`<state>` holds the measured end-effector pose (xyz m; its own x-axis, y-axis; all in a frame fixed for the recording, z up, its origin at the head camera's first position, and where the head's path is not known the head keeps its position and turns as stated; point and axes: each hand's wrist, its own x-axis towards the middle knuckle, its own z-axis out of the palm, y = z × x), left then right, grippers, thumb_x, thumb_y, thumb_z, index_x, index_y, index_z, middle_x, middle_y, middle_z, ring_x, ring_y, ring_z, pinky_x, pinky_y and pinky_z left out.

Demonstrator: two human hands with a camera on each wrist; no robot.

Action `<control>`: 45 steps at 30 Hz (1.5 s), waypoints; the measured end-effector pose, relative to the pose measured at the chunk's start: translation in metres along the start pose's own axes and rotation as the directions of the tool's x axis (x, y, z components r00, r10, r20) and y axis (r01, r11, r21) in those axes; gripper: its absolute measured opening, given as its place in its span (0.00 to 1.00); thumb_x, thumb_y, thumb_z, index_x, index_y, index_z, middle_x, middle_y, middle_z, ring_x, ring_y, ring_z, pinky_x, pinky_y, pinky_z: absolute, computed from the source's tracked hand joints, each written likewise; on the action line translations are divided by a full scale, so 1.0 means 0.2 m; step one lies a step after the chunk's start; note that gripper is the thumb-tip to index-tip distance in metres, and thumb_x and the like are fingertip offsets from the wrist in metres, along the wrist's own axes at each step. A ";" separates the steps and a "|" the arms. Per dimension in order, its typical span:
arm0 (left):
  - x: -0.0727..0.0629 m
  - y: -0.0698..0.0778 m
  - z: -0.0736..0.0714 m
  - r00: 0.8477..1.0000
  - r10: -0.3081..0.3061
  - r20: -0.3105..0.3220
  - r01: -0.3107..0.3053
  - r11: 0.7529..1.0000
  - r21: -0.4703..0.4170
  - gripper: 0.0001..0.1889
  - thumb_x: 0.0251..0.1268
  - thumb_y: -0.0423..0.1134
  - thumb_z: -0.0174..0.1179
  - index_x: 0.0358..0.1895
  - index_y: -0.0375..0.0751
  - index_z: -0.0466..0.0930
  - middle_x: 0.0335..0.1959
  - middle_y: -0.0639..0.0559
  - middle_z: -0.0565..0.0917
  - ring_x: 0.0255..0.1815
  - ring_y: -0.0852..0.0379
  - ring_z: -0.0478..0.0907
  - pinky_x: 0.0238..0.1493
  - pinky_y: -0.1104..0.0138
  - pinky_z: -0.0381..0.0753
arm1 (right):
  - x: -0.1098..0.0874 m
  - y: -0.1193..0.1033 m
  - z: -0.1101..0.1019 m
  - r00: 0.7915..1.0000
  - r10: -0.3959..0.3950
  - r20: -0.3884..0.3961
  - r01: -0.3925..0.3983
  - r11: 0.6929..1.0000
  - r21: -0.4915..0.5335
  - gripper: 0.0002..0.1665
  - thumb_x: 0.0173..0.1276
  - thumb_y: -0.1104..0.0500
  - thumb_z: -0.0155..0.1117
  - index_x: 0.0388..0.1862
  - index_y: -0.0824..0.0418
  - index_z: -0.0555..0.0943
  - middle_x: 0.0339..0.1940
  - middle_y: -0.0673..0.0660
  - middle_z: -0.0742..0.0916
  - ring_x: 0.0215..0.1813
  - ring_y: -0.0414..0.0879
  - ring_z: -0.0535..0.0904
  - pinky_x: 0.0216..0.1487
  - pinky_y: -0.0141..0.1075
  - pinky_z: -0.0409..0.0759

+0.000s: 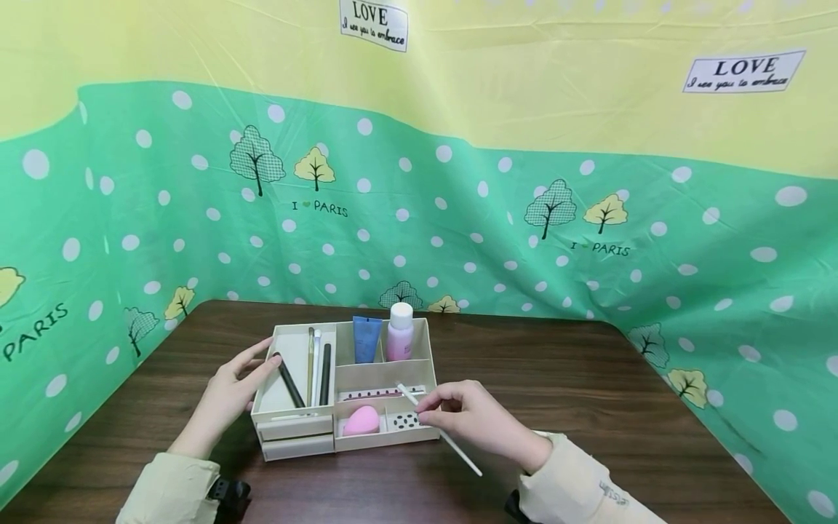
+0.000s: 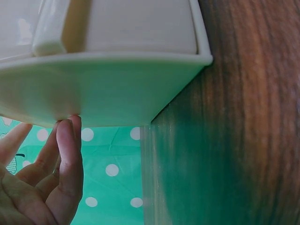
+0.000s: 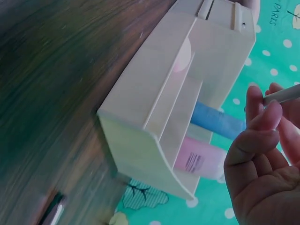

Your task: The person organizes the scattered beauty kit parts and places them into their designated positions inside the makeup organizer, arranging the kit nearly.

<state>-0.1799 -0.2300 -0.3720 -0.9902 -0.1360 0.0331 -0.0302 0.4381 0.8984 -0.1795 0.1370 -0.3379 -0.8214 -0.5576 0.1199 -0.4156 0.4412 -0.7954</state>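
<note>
A cream desktop organizer (image 1: 385, 375) stands on the table, its compartments holding makeup items. My left hand (image 1: 225, 397) holds its left wall, fingertips against the outside in the left wrist view, one digit over the rim beside a black pencil (image 1: 290, 382). My right hand (image 1: 468, 415) pinches a thin white stick (image 1: 461, 453) between thumb and fingers, slanted over the organizer's front right corner; its kind is unclear. Below its tip lies a dotted strip (image 1: 366, 395). A pink makeup sponge (image 1: 362, 421) and a black-spotted white item (image 1: 404, 421) sit in the front compartments.
In the left tray lie several slim sticks, including a second black pencil (image 1: 325, 375). At the back stand a blue tube (image 1: 366, 340) and a pink bottle with white cap (image 1: 400, 335). Drawers (image 1: 297, 437) sit under the tray. A dotted green cloth (image 1: 419, 218) hangs behind the table.
</note>
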 end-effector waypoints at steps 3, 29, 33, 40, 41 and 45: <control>0.00 0.00 0.00 1.000 0.004 0.002 -0.004 1.000 0.004 0.35 0.73 0.57 0.54 0.77 0.47 0.60 0.66 0.29 0.72 0.38 0.60 0.79 0.31 0.66 0.82 | 0.02 -0.01 0.03 1.000 0.017 -0.022 -0.016 0.999 0.031 0.08 0.64 0.57 0.71 0.38 0.60 0.88 0.27 0.52 0.85 0.24 0.34 0.70 0.26 0.27 0.69; 0.00 0.00 -0.01 1.000 0.014 -0.014 -0.014 1.000 0.006 0.34 0.73 0.56 0.54 0.76 0.47 0.61 0.65 0.29 0.73 0.36 0.60 0.80 0.31 0.66 0.82 | 0.26 -0.17 0.21 0.987 -0.010 -0.157 0.041 0.980 0.196 0.12 0.67 0.58 0.68 0.43 0.65 0.87 0.24 0.53 0.83 0.23 0.37 0.72 0.25 0.28 0.73; 0.01 -0.01 -0.01 1.000 0.014 -0.011 -0.014 1.000 0.014 0.34 0.73 0.56 0.54 0.76 0.45 0.61 0.65 0.28 0.72 0.35 0.61 0.79 0.29 0.67 0.81 | 0.30 -0.19 0.24 0.987 -0.002 -0.158 0.036 0.976 0.213 0.11 0.68 0.58 0.67 0.43 0.63 0.88 0.26 0.59 0.84 0.24 0.40 0.73 0.25 0.28 0.75; 0.00 -0.01 0.00 1.000 0.005 0.001 -0.005 1.000 0.008 0.34 0.74 0.56 0.54 0.77 0.46 0.59 0.66 0.28 0.72 0.37 0.61 0.79 0.30 0.67 0.82 | 0.35 -0.23 0.29 0.987 -0.012 -0.158 0.051 0.968 0.245 0.13 0.68 0.59 0.66 0.45 0.66 0.86 0.30 0.61 0.86 0.24 0.40 0.74 0.26 0.30 0.76; 0.00 -0.01 0.00 1.000 0.003 0.000 -0.003 1.000 0.005 0.34 0.74 0.56 0.54 0.77 0.46 0.60 0.66 0.28 0.72 0.37 0.60 0.80 0.30 0.67 0.82 | 0.35 -0.24 0.29 0.987 -0.010 -0.162 0.051 0.967 0.249 0.13 0.68 0.59 0.66 0.46 0.67 0.86 0.29 0.58 0.86 0.24 0.41 0.74 0.26 0.30 0.75; 0.00 0.00 0.00 1.000 0.006 -0.002 -0.006 1.000 -0.002 0.34 0.73 0.56 0.54 0.77 0.47 0.60 0.66 0.28 0.72 0.40 0.58 0.80 0.31 0.67 0.82 | 0.39 -0.26 0.31 0.983 0.005 -0.182 0.043 0.966 0.257 0.13 0.68 0.59 0.66 0.45 0.67 0.86 0.28 0.57 0.86 0.23 0.42 0.74 0.27 0.31 0.75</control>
<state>-0.1807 -0.2299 -0.3722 -0.9901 -0.1349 0.0395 -0.0237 0.4370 0.8992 -0.1984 0.0266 -0.3236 -0.8809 -0.4178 0.2225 -0.3363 0.2216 -0.9153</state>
